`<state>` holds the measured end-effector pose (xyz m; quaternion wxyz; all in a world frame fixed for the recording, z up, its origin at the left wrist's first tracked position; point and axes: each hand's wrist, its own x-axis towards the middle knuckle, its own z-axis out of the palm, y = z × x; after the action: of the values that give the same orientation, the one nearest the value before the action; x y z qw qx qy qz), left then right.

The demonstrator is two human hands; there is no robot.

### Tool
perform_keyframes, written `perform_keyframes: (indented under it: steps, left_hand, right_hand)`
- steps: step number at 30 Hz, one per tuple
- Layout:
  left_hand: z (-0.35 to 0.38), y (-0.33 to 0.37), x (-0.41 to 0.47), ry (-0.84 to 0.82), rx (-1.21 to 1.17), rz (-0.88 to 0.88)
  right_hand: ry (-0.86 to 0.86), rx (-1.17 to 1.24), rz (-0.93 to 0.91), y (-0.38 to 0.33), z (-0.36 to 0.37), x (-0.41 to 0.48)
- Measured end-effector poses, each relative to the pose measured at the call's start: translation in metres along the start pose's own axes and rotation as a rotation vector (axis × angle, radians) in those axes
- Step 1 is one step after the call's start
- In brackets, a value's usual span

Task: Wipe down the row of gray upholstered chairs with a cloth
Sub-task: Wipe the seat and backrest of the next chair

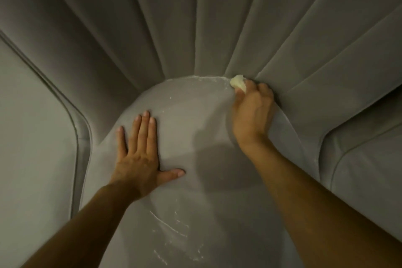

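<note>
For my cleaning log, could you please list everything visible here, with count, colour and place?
seat cushion: one, gray, centre
fluted backrest: one, gray, above the seat
left neighbouring chair: one, gray, left edge
right neighbouring chair: one, gray, right edge
cloth: one, pale cream, at the seat's rear seam
white streaks: several, seat front and rear seam
left hand: one, flat on the seat cushion
right hand: one, grips the cloth

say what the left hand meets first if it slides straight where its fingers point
Probably the fluted backrest, rising behind the seat cushion. Only bare fabric lies ahead of the left hand; the cloth is further right.
</note>
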<state>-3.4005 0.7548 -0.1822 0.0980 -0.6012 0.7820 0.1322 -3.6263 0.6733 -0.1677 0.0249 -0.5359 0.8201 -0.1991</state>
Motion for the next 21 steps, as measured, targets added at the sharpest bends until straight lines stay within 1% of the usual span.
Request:
perform_keyframes:
  steps: [2, 4, 7, 12, 14, 15, 16, 17, 19, 21]
  left_hand:
    - [0.002, 0.001, 0.002, 0.015, 0.019, 0.009]
    - [0.004, 0.000, 0.001, 0.027, 0.023, 0.005]
    - [0.006, 0.000, 0.003, 0.026, 0.014, 0.009]
    - [0.001, -0.006, -0.004, 0.059, -0.062, 0.044]
    - [-0.003, -0.016, -0.013, 0.072, -0.036, 0.023]
    - [-0.005, -0.022, -0.018, 0.069, -0.002, 0.001]
    - [-0.006, -0.027, -0.023, 0.066, 0.030, -0.018]
    - [-0.005, -0.031, -0.026, 0.062, 0.051, -0.033]
    - [-0.004, -0.037, -0.030, 0.061, 0.060, -0.050]
    - [0.000, -0.039, -0.030, 0.071, 0.063, -0.056]
  right_hand:
    - [0.019, 0.040, -0.015, -0.017, 0.011, -0.003]
    - [0.033, 0.095, -0.102, -0.037, 0.020, -0.005]
    - [-0.016, 0.075, -0.207, -0.059, 0.030, -0.011]
    - [-0.132, 0.134, -0.489, -0.059, 0.026, -0.029]
    - [-0.194, 0.174, -0.636, -0.055, 0.016, -0.038]
    - [-0.230, 0.196, -0.679, -0.052, 0.011, -0.041]
    - [-0.244, 0.216, -0.680, -0.049, 0.004, -0.041]
    - [-0.235, 0.228, -0.636, -0.046, 0.000, -0.039]
    - [-0.179, 0.192, -0.491, -0.041, -0.008, -0.029]
    - [-0.135, 0.095, -0.359, -0.041, -0.007, -0.016]
